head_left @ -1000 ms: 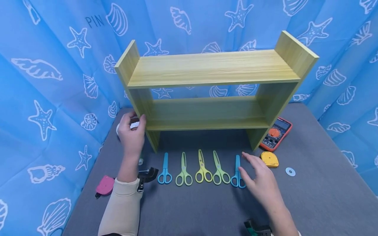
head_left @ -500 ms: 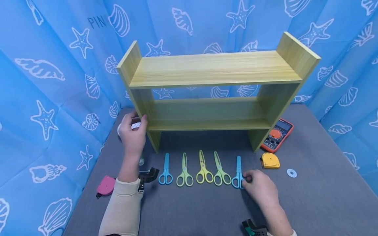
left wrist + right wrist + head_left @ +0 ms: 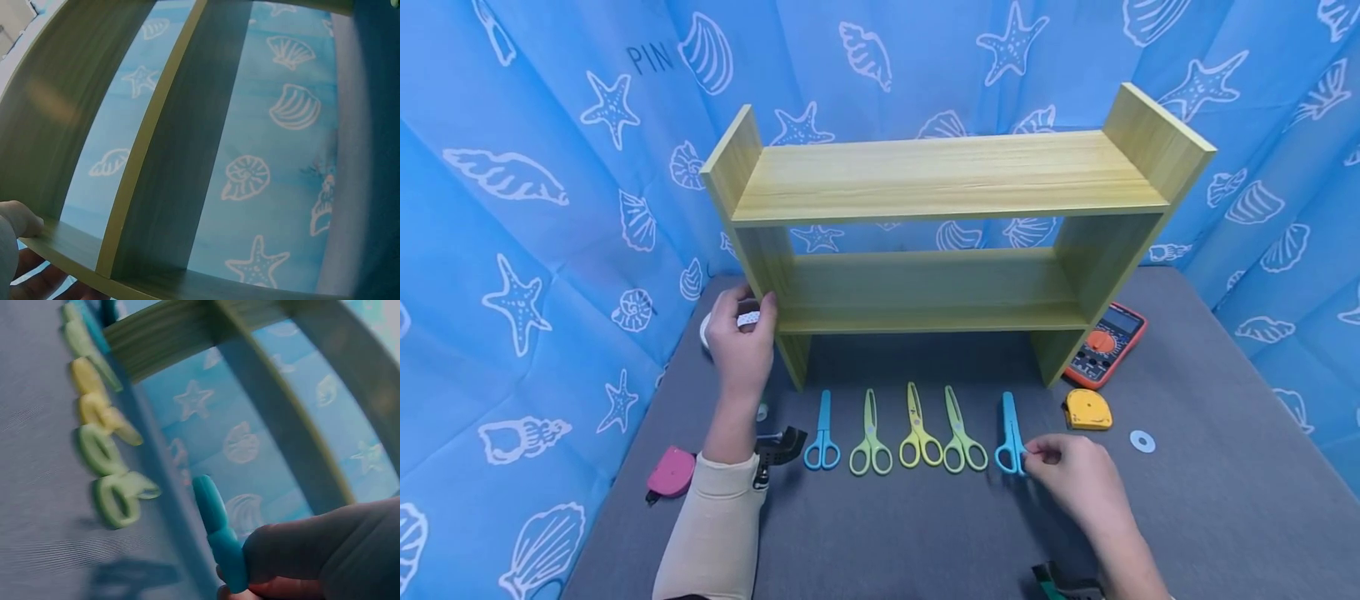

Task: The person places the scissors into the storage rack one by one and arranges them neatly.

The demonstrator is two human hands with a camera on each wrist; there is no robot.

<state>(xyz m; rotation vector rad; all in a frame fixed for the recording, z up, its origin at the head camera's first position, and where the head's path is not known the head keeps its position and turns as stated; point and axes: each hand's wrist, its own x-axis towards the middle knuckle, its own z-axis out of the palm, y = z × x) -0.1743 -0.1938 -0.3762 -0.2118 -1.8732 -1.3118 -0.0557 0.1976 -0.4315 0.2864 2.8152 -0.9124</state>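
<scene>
A two-tier wooden desktop shelf [image 3: 955, 179] stands at the back of the table. My left hand [image 3: 741, 350] grips the front edge of its left side panel, thumb [image 3: 22, 219] on the inner face and fingers behind. At the right end of a row of scissors, my right hand [image 3: 1078, 479] pinches a handle loop of the blue scissors [image 3: 1011, 425]. Seen from the right wrist, those blue scissors [image 3: 212, 506] are raised off the table, with a shadow below them. The rest of the row is blue scissors [image 3: 823, 425], two green pairs [image 3: 870, 425] and yellow scissors [image 3: 916, 421].
Right of the shelf lie an orange-and-black multimeter [image 3: 1105, 346], a yellow tape measure [image 3: 1087, 410] and a pale blue disc [image 3: 1142, 441]. A pink tape measure [image 3: 672, 472] is at left. A white roll [image 3: 704, 332] sits partly hidden behind my left hand. A blue curtain [image 3: 550, 217] hangs behind.
My right hand has come down from above the right-hand blue scissors, closed on their handle and lifted them slightly. The left hand keeps its grip on the shelf.
</scene>
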